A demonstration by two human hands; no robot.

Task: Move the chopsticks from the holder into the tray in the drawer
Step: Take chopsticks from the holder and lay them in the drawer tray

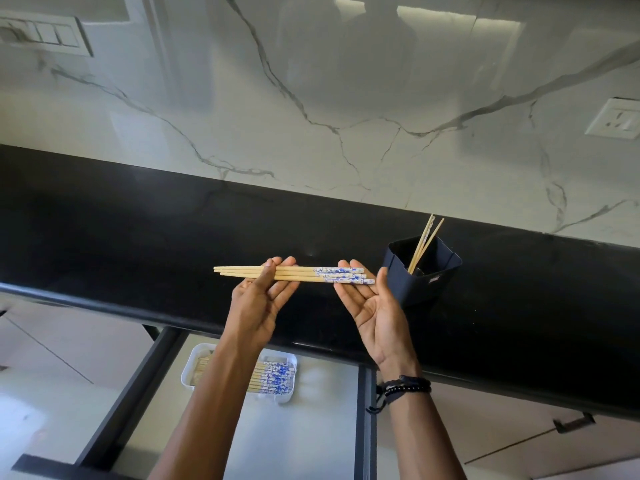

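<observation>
A small bundle of wooden chopsticks (301,274) with blue-patterned ends lies level above the black counter, held between both hands. My left hand (261,306) holds the plain ends, thumb over them and fingers beneath. My right hand (375,306) is palm up with straight fingers under the patterned ends, thumb apart. To the right stands the dark blue holder (420,282) with two chopsticks (424,242) leaning in it. Below, the white tray (188,372) in the open drawer (311,427) holds several chopsticks (273,377); my left forearm hides part of it.
The black counter (138,237) runs across the view under a white marble wall (346,98). A wall socket (614,119) is at the right, a switch plate (45,32) at the upper left. A cabinet handle (573,422) shows at the lower right.
</observation>
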